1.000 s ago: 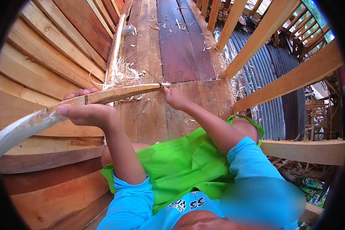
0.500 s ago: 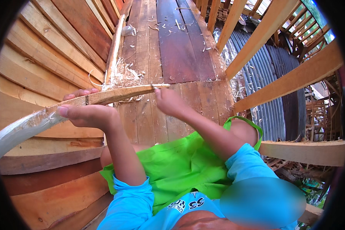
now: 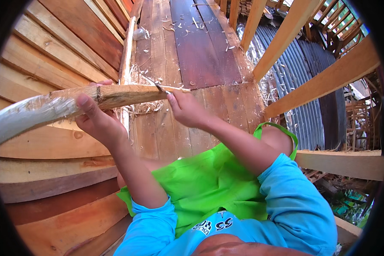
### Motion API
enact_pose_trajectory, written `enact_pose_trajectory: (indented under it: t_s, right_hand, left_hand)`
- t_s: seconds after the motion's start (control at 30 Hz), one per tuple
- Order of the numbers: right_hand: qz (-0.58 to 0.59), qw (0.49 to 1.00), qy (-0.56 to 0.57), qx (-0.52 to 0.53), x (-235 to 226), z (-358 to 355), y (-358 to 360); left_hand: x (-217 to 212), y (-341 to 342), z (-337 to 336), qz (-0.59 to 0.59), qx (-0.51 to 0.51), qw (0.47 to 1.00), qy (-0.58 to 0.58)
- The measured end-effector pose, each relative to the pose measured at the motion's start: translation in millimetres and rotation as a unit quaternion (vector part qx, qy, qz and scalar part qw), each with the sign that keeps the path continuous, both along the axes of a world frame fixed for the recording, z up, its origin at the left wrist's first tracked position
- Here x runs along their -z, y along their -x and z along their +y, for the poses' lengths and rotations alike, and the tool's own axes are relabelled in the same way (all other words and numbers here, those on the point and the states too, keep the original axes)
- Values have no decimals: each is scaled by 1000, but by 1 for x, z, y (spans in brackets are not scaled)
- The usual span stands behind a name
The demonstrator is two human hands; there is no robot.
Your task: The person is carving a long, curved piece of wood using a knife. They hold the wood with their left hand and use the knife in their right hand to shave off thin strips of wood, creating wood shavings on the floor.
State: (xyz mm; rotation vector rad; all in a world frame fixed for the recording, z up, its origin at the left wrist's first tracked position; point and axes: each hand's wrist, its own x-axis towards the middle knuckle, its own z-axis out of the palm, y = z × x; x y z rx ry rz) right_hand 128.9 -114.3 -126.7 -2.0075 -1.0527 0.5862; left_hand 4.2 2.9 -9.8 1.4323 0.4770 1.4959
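Observation:
A long curved bamboo pole (image 3: pixel 128 94) reaches from the left edge to the middle, whitish at its thick end and scraped to bare tan near its thinner end. My left hand (image 3: pixel 100 115) is closed around it from below, close to a dark ring at a joint. At the thin end, my right hand (image 3: pixel 183 109) is closed on a knife. The dark, narrow knife blade (image 3: pixel 155 84) lies against the bamboo and points up and left. Most of its handle is hidden in my fingers. A pale sliver sticks out just past the right hand.
Curly shavings (image 3: pixel 143 106) lie heaped on the plank floor (image 3: pixel 158 51), beside the board wall (image 3: pixel 64 47) on the left. A small translucent container (image 3: pixel 140 34) stands farther along that wall. On the right are wooden rails (image 3: pixel 324 87), with corrugated metal sheets (image 3: pixel 290 72) beyond them.
The bamboo's thick end has risen and the pole has rolled a little. My left hand has turned around it. The knife blade, hardly visible before, now shows above the bamboo.

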Motion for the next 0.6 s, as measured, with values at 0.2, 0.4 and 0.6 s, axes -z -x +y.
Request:
enact_pose_trajectory:
  t_s: [0.2,0.4,0.6]
  right_hand:
    - [30,994,96,40,67,4,-31]
    - [-35,996,-74,-33,29,5,-8]
    - [1,998,55,44,34,6,-5]
  left_hand:
    - [9,-21,-10,-97,-203,974,25]
    - [16,-12,-8,-38,-253,966,42]
    - [12,-15,-9,-27,-254,967,18]
